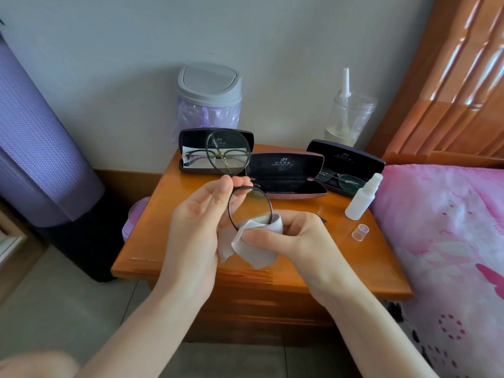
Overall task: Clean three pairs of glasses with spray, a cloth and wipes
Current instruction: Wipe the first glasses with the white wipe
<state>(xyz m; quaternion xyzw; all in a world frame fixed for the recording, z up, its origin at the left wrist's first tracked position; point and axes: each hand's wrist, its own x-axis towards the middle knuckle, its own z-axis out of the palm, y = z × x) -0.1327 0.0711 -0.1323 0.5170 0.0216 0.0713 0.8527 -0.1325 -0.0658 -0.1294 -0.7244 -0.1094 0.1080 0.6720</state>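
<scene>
Both our forearms are reaching in from the bottom edge over a wooden nightstand (362, 257). Our left hand (196, 214) is pinching the round-framed glasses (240, 181) at the bridge, thumb and fingertips closed on the frame, holding them upright with one lens above the other. Our right hand (297, 236) is gripping a white wipe (251, 246), fingers curled shut around it, and is pressing it against the lower lens rim. Behind the hands, three open glasses cases are sitting on the nightstand. In the black case at left (191, 143) a second pair of glasses (201, 156) is lying on a pale cloth. In the pink middle case (289, 178) we are seeing nothing but dark lining. In the black case at right (351, 162) a third pair (338, 178) is lying inside. A small white spray bottle (362, 199) is standing uncapped just beside that case, and its clear cap (360, 232) is lying near it on the wood. At the back, a grey bin (209, 91) with a purple liner is standing against the wall, and a clear jar (349, 118) is holding a white nozzle bottle. A pink patterned bedspread (450, 227) is filling the right side.
</scene>
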